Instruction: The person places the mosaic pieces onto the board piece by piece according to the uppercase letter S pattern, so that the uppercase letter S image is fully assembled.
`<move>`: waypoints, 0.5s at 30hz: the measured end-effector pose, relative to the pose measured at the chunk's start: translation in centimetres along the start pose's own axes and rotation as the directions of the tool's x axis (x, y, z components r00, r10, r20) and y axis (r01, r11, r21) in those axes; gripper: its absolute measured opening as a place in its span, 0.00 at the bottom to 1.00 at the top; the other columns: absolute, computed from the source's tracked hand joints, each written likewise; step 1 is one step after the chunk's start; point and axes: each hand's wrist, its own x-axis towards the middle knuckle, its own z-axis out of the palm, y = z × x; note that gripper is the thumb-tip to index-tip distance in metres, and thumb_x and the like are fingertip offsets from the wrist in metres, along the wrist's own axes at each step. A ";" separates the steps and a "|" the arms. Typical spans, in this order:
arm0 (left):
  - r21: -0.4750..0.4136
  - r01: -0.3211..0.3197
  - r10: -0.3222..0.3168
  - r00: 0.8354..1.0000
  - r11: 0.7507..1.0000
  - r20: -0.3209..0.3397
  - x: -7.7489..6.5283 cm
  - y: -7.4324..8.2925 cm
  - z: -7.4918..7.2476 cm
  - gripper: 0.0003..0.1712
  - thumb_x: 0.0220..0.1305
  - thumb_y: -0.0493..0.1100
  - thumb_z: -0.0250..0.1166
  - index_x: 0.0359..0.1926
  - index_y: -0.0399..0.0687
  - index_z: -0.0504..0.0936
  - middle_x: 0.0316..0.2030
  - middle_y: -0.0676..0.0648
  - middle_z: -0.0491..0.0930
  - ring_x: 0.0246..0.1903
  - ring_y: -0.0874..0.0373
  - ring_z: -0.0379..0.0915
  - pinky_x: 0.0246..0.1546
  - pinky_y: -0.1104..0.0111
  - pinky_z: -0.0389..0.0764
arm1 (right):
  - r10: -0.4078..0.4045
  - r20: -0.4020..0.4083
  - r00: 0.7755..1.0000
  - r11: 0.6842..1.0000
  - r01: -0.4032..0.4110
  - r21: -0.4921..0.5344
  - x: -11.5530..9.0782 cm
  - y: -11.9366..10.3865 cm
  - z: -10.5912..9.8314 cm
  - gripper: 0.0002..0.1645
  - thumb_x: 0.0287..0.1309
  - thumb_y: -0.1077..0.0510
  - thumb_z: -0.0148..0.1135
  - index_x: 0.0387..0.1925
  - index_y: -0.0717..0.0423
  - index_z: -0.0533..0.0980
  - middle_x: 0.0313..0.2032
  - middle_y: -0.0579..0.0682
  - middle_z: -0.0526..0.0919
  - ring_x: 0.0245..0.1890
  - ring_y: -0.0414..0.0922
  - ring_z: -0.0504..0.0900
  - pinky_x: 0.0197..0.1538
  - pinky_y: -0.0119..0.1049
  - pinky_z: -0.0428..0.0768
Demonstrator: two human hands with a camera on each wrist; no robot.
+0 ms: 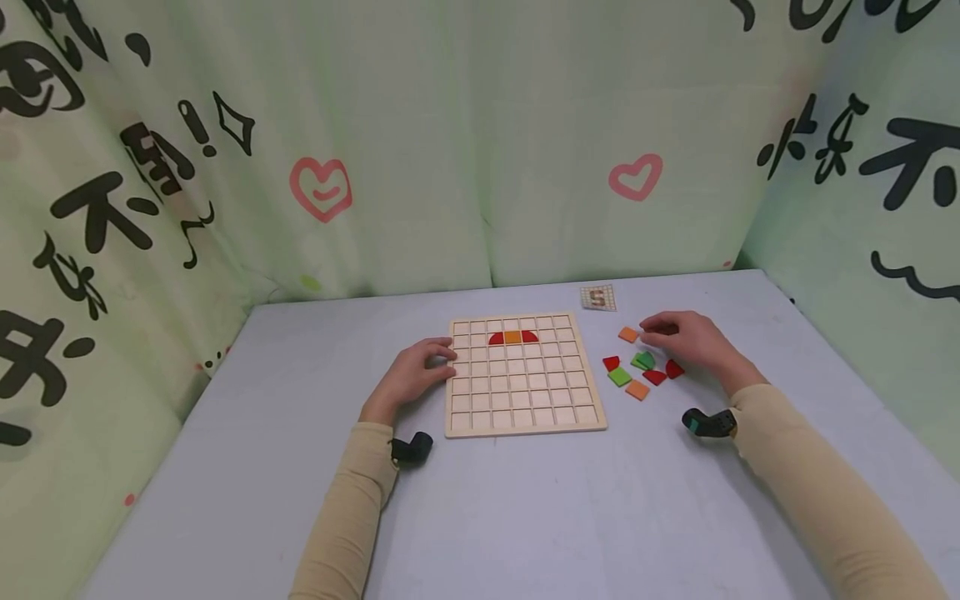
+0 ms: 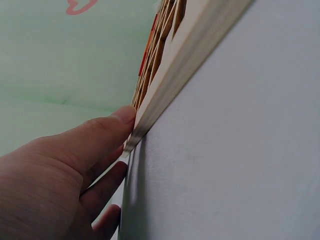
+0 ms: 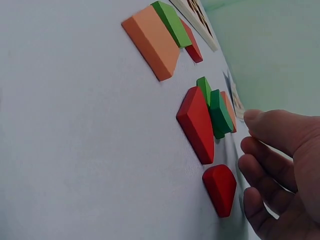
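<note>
A wooden grid board lies on the table, with an orange square between two red curved pieces in an upper row. My left hand rests against the board's left edge; thumb and fingertips touch its side in the left wrist view. On the right, my right hand hovers over the loose pieces, fingers slightly bent. Nearest to its fingertips is an orange piece. Below lie green pieces, red pieces and another orange piece. I see nothing held between thumb and fingers.
A small card with a gridded picture lies behind the pieces, near the table's back edge. Green curtains with black characters and pink hearts enclose the table at the back and sides. A black wrist camera sits at each wrist.
</note>
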 end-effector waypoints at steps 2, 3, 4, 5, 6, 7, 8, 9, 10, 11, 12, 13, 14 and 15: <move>0.002 0.001 -0.001 1.000 1.000 -0.001 0.0 0.0 0.0 0.16 0.66 0.42 0.68 0.52 0.41 0.84 0.69 0.42 0.72 0.73 0.45 0.61 0.75 0.52 0.62 | -0.007 0.009 1.000 1.000 0.007 -0.006 -0.1 0.2 0.0 0.29 0.70 0.48 0.58 0.64 0.62 0.72 0.61 0.67 0.75 0.60 0.63 0.71 0.62 0.59 0.76; 0.001 0.003 -0.003 1.000 1.000 -0.001 0.0 0.0 0.0 0.16 0.66 0.42 0.68 0.52 0.41 0.84 0.69 0.43 0.72 0.73 0.45 0.61 0.75 0.52 0.61 | -0.008 0.013 1.000 1.000 0.008 -0.006 -0.1 0.3 0.0 0.29 0.70 0.48 0.58 0.64 0.62 0.72 0.61 0.66 0.75 0.60 0.62 0.71 0.62 0.59 0.76; 0.000 0.004 -0.004 1.000 1.000 0.000 0.0 0.0 0.0 0.16 0.66 0.42 0.68 0.52 0.41 0.84 0.69 0.43 0.72 0.73 0.45 0.61 0.75 0.52 0.61 | -0.010 0.017 1.000 1.000 0.010 -0.010 -0.2 0.3 0.0 0.29 0.70 0.48 0.58 0.64 0.61 0.72 0.61 0.66 0.75 0.59 0.62 0.71 0.61 0.59 0.77; -0.002 0.006 -0.006 1.000 1.000 0.001 0.0 0.0 0.0 0.16 0.66 0.42 0.68 0.52 0.41 0.84 0.69 0.43 0.72 0.73 0.45 0.61 0.75 0.52 0.61 | -0.010 0.023 1.000 1.000 0.010 -0.012 -0.2 0.4 0.0 0.29 0.70 0.47 0.59 0.64 0.61 0.72 0.61 0.66 0.75 0.59 0.62 0.71 0.61 0.58 0.77; -0.003 0.005 -0.005 1.000 1.000 0.001 0.0 0.0 0.0 0.16 0.66 0.42 0.68 0.52 0.41 0.84 0.69 0.43 0.72 0.73 0.45 0.61 0.75 0.52 0.61 | -0.013 0.027 1.000 1.000 0.013 -0.013 -0.3 0.3 -0.1 0.29 0.70 0.47 0.59 0.64 0.60 0.73 0.60 0.66 0.76 0.59 0.61 0.71 0.60 0.58 0.78; -0.005 0.005 -0.005 1.000 1.000 0.003 0.0 0.0 0.0 0.16 0.66 0.42 0.68 0.52 0.41 0.84 0.69 0.43 0.71 0.73 0.45 0.61 0.75 0.53 0.61 | -0.017 0.031 0.999 1.000 0.017 -0.011 -0.4 0.3 -0.1 0.29 0.70 0.47 0.59 0.64 0.60 0.73 0.61 0.65 0.76 0.59 0.61 0.72 0.60 0.58 0.78; -0.006 0.004 -0.004 1.000 1.000 0.002 0.0 0.0 0.0 0.16 0.66 0.42 0.68 0.52 0.41 0.84 0.69 0.43 0.71 0.73 0.45 0.61 0.75 0.53 0.61 | -0.027 0.036 0.999 1.000 0.027 -0.011 -0.6 0.2 -0.3 0.29 0.69 0.47 0.59 0.64 0.60 0.73 0.61 0.65 0.76 0.58 0.61 0.72 0.60 0.58 0.78; -0.005 0.003 -0.003 1.000 1.000 0.002 0.0 0.0 0.0 0.16 0.66 0.42 0.68 0.52 0.41 0.84 0.69 0.43 0.71 0.73 0.45 0.61 0.75 0.53 0.61 | -0.037 0.042 0.998 0.999 0.037 -0.009 -0.7 0.0 -0.4 0.28 0.69 0.47 0.59 0.63 0.59 0.74 0.61 0.65 0.76 0.58 0.60 0.72 0.60 0.57 0.78; -0.004 0.000 0.000 1.000 1.000 0.001 0.0 0.0 0.0 0.16 0.66 0.42 0.68 0.52 0.41 0.84 0.69 0.43 0.71 0.73 0.45 0.61 0.75 0.53 0.61 | -0.046 0.051 0.998 0.999 0.047 -0.007 -0.8 -0.2 -0.6 0.28 0.69 0.47 0.60 0.63 0.58 0.75 0.60 0.64 0.76 0.58 0.60 0.72 0.59 0.57 0.79; -0.002 -0.002 0.002 1.000 1.000 0.000 0.0 0.0 0.0 0.16 0.66 0.42 0.68 0.52 0.41 0.84 0.69 0.42 0.72 0.73 0.45 0.61 0.75 0.53 0.61 | -0.055 0.061 0.997 0.998 0.056 -0.004 -0.9 -0.3 -0.7 0.27 0.68 0.47 0.60 0.62 0.57 0.76 0.60 0.64 0.77 0.57 0.59 0.73 0.58 0.55 0.79; 0.001 -0.005 0.005 1.000 1.000 -0.001 0.0 0.0 0.0 0.16 0.66 0.42 0.68 0.52 0.41 0.84 0.69 0.42 0.72 0.73 0.45 0.61 0.75 0.52 0.61 | -0.064 0.076 0.995 0.998 0.064 0.001 -1.0 -0.5 -0.9 0.26 0.68 0.47 0.61 0.61 0.57 0.77 0.59 0.63 0.78 0.56 0.58 0.73 0.56 0.53 0.80; 0.002 -0.006 0.006 1.000 1.000 -0.001 0.0 0.0 0.0 0.16 0.66 0.42 0.68 0.52 0.41 0.84 0.69 0.42 0.72 0.73 0.45 0.61 0.75 0.52 0.62 | -0.072 0.098 0.993 0.997 0.072 0.004 -1.1 -0.6 -1.0 0.26 0.67 0.46 0.62 0.60 0.56 0.78 0.57 0.61 0.80 0.54 0.56 0.74 0.54 0.50 0.81; 0.005 -0.006 0.006 1.000 1.000 -0.001 0.0 -0.1 0.0 0.16 0.66 0.42 0.68 0.52 0.41 0.84 0.69 0.42 0.72 0.73 0.45 0.61 0.74 0.52 0.62 | -0.083 0.128 0.988 0.997 0.083 0.005 -1.2 -0.6 -1.2 0.26 0.67 0.46 0.62 0.59 0.56 0.79 0.55 0.59 0.81 0.53 0.54 0.75 0.52 0.46 0.81; 0.006 -0.006 0.006 1.000 1.000 0.001 0.0 -0.1 0.0 0.16 0.66 0.42 0.68 0.52 0.41 0.84 0.69 0.42 0.72 0.73 0.44 0.61 0.74 0.52 0.62 | -0.087 0.160 0.983 0.996 0.086 0.009 -1.3 -0.7 -1.3 0.25 0.66 0.45 0.63 0.58 0.56 0.80 0.53 0.57 0.83 0.51 0.52 0.76 0.50 0.43 0.81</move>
